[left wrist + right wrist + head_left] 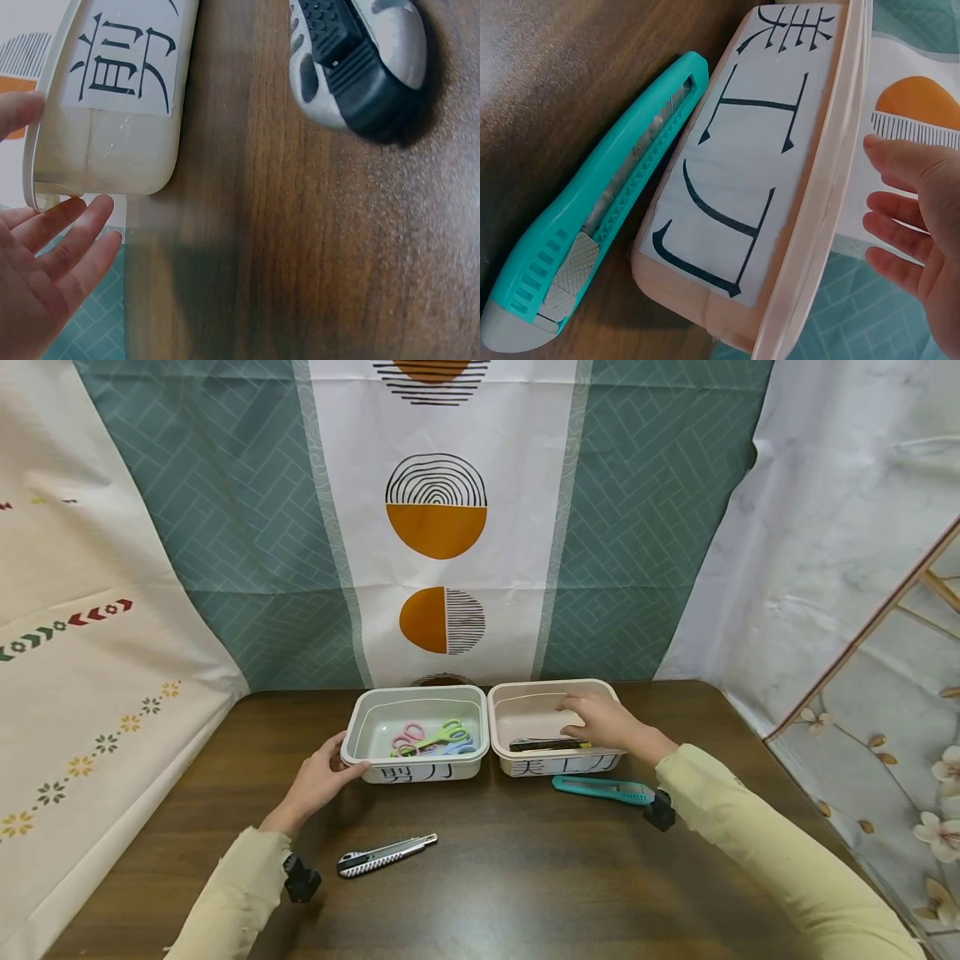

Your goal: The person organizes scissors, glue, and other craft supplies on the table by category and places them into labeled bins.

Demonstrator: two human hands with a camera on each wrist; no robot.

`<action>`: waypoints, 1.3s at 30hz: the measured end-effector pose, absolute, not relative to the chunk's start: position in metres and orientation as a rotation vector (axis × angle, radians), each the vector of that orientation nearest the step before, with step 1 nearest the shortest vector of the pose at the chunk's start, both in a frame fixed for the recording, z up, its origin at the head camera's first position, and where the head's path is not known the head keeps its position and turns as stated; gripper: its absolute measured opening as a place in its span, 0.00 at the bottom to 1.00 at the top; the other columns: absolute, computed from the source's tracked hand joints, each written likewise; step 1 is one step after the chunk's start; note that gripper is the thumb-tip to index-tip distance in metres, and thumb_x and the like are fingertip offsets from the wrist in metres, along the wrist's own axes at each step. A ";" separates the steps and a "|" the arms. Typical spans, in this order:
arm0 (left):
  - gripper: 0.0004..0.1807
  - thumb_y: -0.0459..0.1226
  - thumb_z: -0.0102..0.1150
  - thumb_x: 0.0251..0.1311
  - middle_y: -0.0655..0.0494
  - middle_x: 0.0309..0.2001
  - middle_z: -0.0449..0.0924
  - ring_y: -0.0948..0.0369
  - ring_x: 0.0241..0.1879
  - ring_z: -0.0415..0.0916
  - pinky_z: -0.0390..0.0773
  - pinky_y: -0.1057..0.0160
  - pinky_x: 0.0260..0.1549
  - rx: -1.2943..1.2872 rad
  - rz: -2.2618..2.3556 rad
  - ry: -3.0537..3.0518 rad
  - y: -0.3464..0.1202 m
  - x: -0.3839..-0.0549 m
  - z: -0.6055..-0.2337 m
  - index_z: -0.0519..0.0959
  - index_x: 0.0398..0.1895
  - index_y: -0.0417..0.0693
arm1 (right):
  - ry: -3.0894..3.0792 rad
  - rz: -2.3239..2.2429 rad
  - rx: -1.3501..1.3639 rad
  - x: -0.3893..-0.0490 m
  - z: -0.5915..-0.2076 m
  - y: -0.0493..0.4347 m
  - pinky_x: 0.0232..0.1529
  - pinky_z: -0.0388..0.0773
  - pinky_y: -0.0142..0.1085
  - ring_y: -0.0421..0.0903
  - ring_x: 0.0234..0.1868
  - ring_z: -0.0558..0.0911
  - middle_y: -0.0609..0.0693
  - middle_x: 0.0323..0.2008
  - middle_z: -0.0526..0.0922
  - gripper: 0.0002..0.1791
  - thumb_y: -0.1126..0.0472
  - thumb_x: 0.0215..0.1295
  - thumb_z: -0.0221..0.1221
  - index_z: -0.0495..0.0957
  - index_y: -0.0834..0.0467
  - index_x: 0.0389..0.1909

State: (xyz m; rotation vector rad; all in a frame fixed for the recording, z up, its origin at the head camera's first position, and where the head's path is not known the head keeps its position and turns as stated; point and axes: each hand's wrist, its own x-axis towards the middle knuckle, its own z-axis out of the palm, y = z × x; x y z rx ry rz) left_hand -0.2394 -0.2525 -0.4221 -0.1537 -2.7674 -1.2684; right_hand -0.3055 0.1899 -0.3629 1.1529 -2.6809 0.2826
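Note:
A white plastic bin (375,725) with a character label holds several scissors (442,739) with pink, green and blue handles. My left hand (318,779) holds this bin at its left front corner, the thumb on the rim and the fingers at the end wall (90,154). My right hand (603,722) is over the beige bin (517,706), its fingers loosely bent with nothing between them. Inside that bin lies a dark utility knife (547,744), partly hidden by the front wall. A teal utility knife (604,187) lies on the table in front of the beige bin.
A silver and black utility knife (386,856) lies on the brown wooden table (480,902), in front of the white bin. The two bins stand side by side at the table's back edge. A patterned curtain (517,527) hangs behind them.

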 end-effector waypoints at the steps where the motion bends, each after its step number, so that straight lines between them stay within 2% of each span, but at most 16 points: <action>1: 0.40 0.48 0.60 0.55 0.38 0.55 0.70 0.52 0.45 0.73 0.71 0.55 0.42 -0.156 -1.265 -2.772 -0.253 -0.239 -0.422 0.56 0.65 0.37 | -2.677 0.295 1.157 -0.304 -0.363 0.190 0.45 0.72 0.46 0.54 0.45 0.77 0.58 0.43 0.79 0.19 0.60 0.54 0.63 0.77 0.66 0.45; 10: 0.40 0.46 0.60 0.55 0.36 0.55 0.70 0.51 0.44 0.73 0.71 0.58 0.39 -0.169 -1.279 -2.757 -0.252 -0.238 -0.420 0.56 0.65 0.35 | -2.493 0.305 1.270 -0.288 -0.361 0.182 0.41 0.73 0.43 0.52 0.40 0.78 0.55 0.38 0.79 0.19 0.58 0.51 0.66 0.77 0.66 0.41; 14: 0.40 0.47 0.60 0.55 0.36 0.55 0.70 0.52 0.43 0.73 0.71 0.58 0.39 -0.165 -1.271 -2.764 -0.252 -0.238 -0.420 0.56 0.65 0.35 | -2.531 0.339 1.291 -0.279 -0.363 0.181 0.40 0.73 0.42 0.49 0.39 0.77 0.54 0.39 0.79 0.20 0.59 0.49 0.66 0.77 0.64 0.43; 21: 0.41 0.47 0.60 0.55 0.35 0.56 0.69 0.50 0.45 0.73 0.71 0.54 0.41 -0.165 -1.270 -2.768 -0.253 -0.238 -0.419 0.55 0.65 0.35 | -2.583 0.406 1.344 -0.261 -0.364 0.179 0.45 0.71 0.41 0.49 0.44 0.76 0.54 0.42 0.79 0.20 0.59 0.53 0.64 0.76 0.63 0.46; 25: 0.41 0.47 0.60 0.55 0.35 0.56 0.68 0.49 0.46 0.73 0.72 0.53 0.42 -0.164 -1.279 -2.766 -0.253 -0.238 -0.419 0.55 0.65 0.34 | -2.569 0.400 1.379 -0.252 -0.366 0.178 0.44 0.71 0.40 0.47 0.43 0.76 0.53 0.43 0.78 0.22 0.57 0.53 0.64 0.75 0.63 0.47; 35: 0.40 0.46 0.60 0.55 0.36 0.55 0.70 0.51 0.44 0.73 0.72 0.56 0.40 -0.165 -1.263 -2.764 -0.252 -0.239 -0.420 0.56 0.65 0.35 | -2.606 0.388 1.337 -0.229 -0.383 0.181 0.47 0.72 0.40 0.45 0.47 0.76 0.50 0.46 0.77 0.25 0.52 0.53 0.64 0.74 0.61 0.49; 39: 0.39 0.45 0.60 0.55 0.36 0.54 0.71 0.51 0.43 0.73 0.72 0.58 0.39 -0.169 -1.255 -2.766 -0.251 -0.239 -0.420 0.56 0.65 0.35 | -2.631 0.384 1.308 -0.220 -0.392 0.186 0.45 0.73 0.40 0.45 0.47 0.76 0.49 0.47 0.77 0.25 0.52 0.53 0.64 0.74 0.59 0.50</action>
